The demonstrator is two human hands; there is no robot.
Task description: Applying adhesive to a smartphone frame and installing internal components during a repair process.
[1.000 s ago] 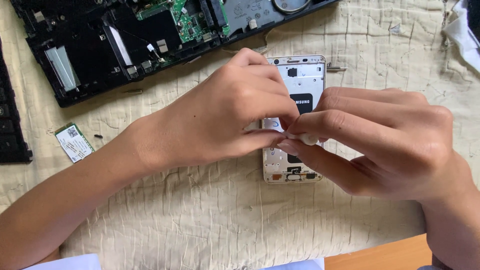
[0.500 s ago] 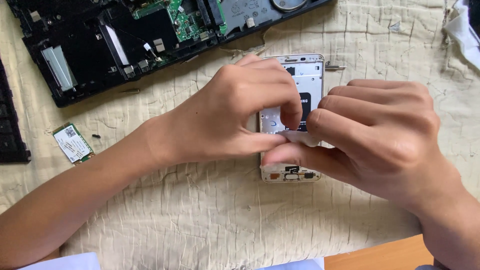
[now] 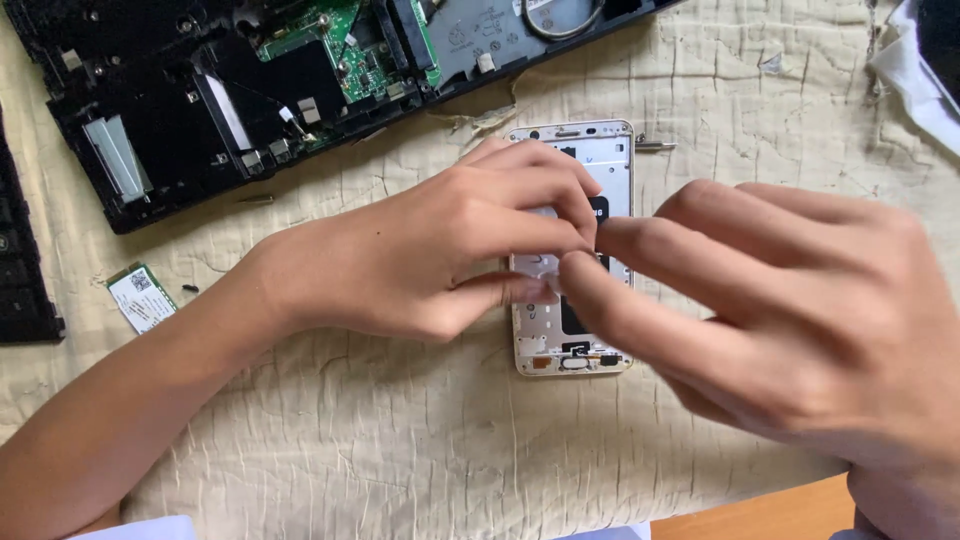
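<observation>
The phone (image 3: 573,300) lies opened up, back off, flat on the cloth (image 3: 400,450) roughly mid-bench, its long side running away from the person. Pale metal frame, a dark patch showing inside, small parts at the near end. Lying flat like that keeps it steady so both hands are free to work on it.

The left hand (image 3: 440,255) rests over the phone's left side, fingers curled, thumb and forefinger closed together right over the middle of the frame. It looks like it pins the phone down and nips at something small at the same spot, though what's between the fingertips is too tiny to make out. The right hand (image 3: 790,320) comes in from the right, blurred, fingers half spread, forefinger and thumb reaching to the same point and nearly touching the left fingertips. Whether it actually grips anything can't be told.

Just past the phone's far right corner sits a small metal bit (image 3: 652,146), maybe a screw or a pin.

Further out: an open laptop base (image 3: 250,90) with a green board fills the far left corner of the bench. A small card (image 3: 141,297) with a white label lies near the left edge, a dark speck beside it. A black keyboard (image 3: 20,270) pokes in at the left edge. The cloth is a cream quilted thing, wrinkled, probably there so small parts don't roll off. Bare wood (image 3: 750,515) shows at the near edge.
</observation>
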